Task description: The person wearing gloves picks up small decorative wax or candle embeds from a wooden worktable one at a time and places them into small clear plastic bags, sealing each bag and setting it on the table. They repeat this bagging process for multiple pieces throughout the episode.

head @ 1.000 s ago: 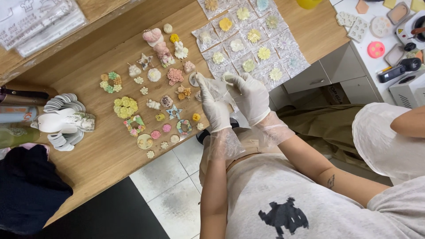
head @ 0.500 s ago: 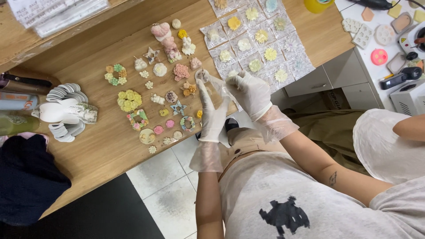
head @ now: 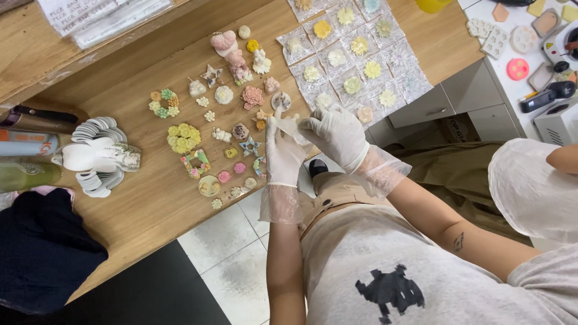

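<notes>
Both forearms are extended forward from the torso and brought together in front of the body. The left hand (head: pixel 283 153) is covered by a thin translucent glove, its loose cuff bunched at the wrist, and its fingers are raised upward. The right hand (head: pixel 334 135) is gloved likewise, with the cuff flared over the wrist, and is curled toward the left hand so that the fingertips of both meet. The right forearm is bare and angled inward; the left is held nearly straight.

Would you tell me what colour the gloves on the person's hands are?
White, with clear cuffs, on the left hand and the right hand; seen in the head view.
</notes>
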